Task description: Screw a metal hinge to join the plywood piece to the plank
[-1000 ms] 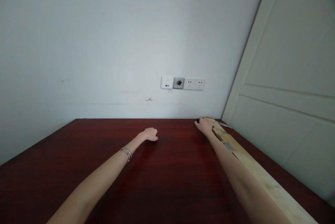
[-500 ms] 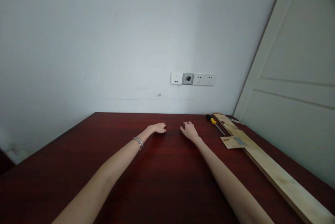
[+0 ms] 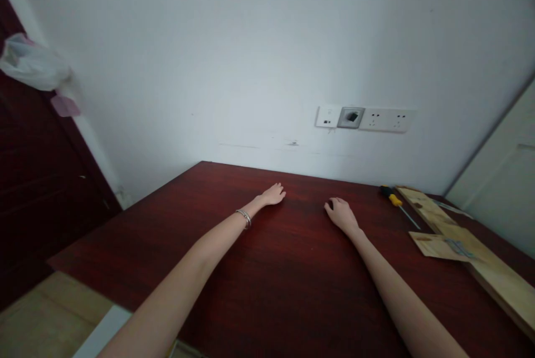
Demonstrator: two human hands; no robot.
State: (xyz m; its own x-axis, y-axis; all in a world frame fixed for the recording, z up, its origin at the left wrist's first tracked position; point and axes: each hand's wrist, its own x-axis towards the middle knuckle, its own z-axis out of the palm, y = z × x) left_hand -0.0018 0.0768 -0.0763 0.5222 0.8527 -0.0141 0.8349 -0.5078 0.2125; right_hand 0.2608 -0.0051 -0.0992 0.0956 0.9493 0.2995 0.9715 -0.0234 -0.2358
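My left hand point(image 3: 273, 194) rests on the dark red table point(image 3: 259, 280) towards its far edge, palm down, fingers extended and slightly spread. It holds nothing, and a silver bracelet point(image 3: 244, 217) circles that wrist. Further right, my right hand point(image 3: 341, 214) also lies on the tabletop, its fingers loosely bent and the thumb apart, with no object visible in it. The nearest thing on its right is a screwdriver point(image 3: 393, 198) with a black and yellow handle, lying beside a long wooden board point(image 3: 499, 277).
A short wood piece point(image 3: 437, 246) juts from the long board, with small metal pieces point(image 3: 457, 247) on top. Sockets point(image 3: 382, 119) are on the wall behind the table. Left are a dark door point(image 3: 37, 168), a hanging white plastic bag point(image 3: 35, 65) and the tiled floor point(image 3: 54, 313).
The view has turned left, bringing the door, bag and floor into sight; the board and screwdriver sit further right. My hands are further apart, and the right fingers look more bent.
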